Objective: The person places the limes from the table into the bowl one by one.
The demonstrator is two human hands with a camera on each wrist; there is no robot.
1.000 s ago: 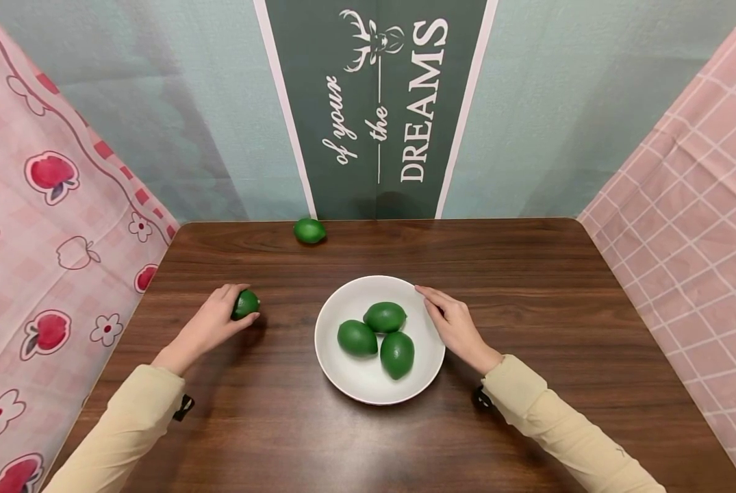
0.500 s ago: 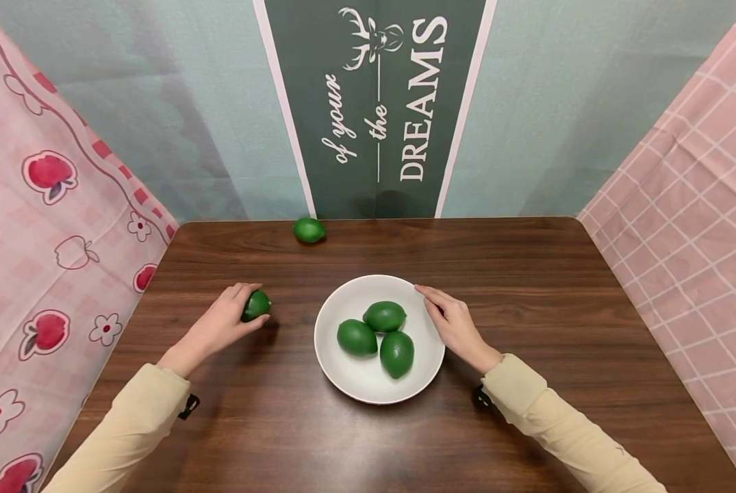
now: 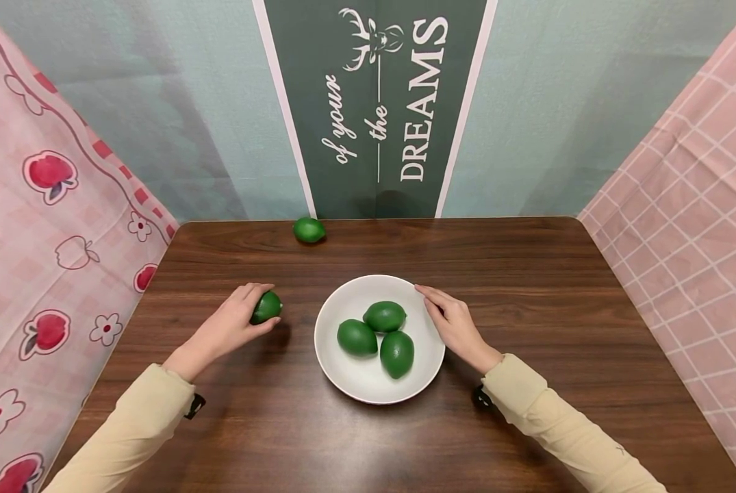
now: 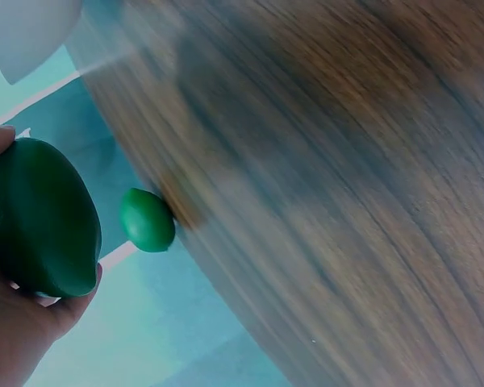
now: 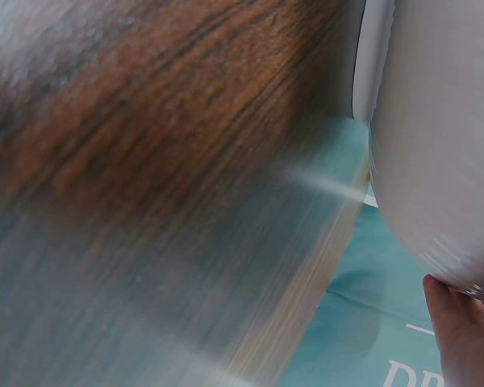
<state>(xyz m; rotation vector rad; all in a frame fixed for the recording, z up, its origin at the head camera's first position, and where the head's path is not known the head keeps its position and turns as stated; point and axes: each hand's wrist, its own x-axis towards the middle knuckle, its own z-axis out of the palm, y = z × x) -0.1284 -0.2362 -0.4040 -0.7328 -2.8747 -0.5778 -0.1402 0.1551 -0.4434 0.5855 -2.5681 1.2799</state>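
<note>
In the head view my left hand (image 3: 235, 322) grips a green lime (image 3: 267, 307) between fingers and thumb, just above the table left of the bowl. The left wrist view shows the held lime (image 4: 44, 218) large at the left edge. A white bowl (image 3: 349, 383) stands near the table's middle, with three limes (image 3: 385, 317) inside. On its right rim my right hand (image 3: 460, 332) holds the bowl, thumb side over the edge. In the right wrist view the fingertips (image 5: 437, 292) touch the bowl's outer wall (image 5: 444, 137); part of that hand is out of frame.
Another lime (image 3: 309, 231) lies at the back edge of the brown wooden table (image 3: 528, 274), left of centre. Behind the table hangs a teal cloth (image 3: 528, 103) with a dark printed panel. Patterned pink cloths (image 3: 706, 205) flank both sides.
My left hand has moved right with the lime, closer to the bowl. The right hand, the bowl and the other limes have stayed in place.
</note>
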